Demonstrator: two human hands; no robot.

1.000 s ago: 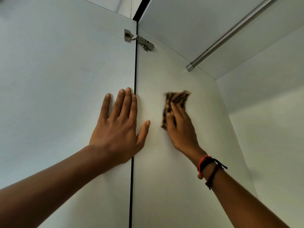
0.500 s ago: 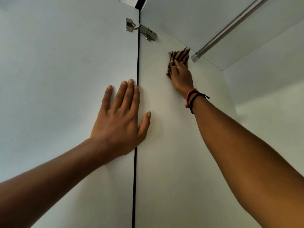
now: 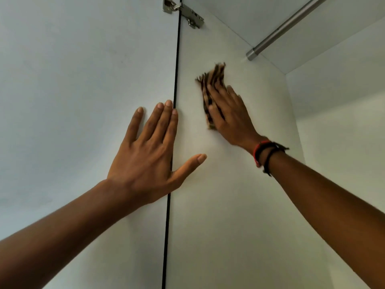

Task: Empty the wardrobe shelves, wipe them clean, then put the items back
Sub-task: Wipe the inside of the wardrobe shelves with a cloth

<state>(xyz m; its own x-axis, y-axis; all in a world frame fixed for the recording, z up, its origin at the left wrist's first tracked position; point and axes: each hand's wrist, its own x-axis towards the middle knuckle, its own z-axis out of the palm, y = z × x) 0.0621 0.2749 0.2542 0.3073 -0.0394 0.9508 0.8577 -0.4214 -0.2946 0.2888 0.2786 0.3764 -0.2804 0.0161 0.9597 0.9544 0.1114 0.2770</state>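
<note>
Now right hand, flat, presses cloth lower on panel; left hand stays spread open

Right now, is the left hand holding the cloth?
No: the right hand presses the striped cloth against the wardrobe panel; the left hand lies flat, holding nothing.

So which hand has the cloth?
The right hand, the one wearing wristbands, presses the striped cloth to the panel; the left hand is flat and empty.

Metal hinge top ctr. Grey hanging rail upper right, running diag. off top edge. Red + black wristbands mid-right.
</note>
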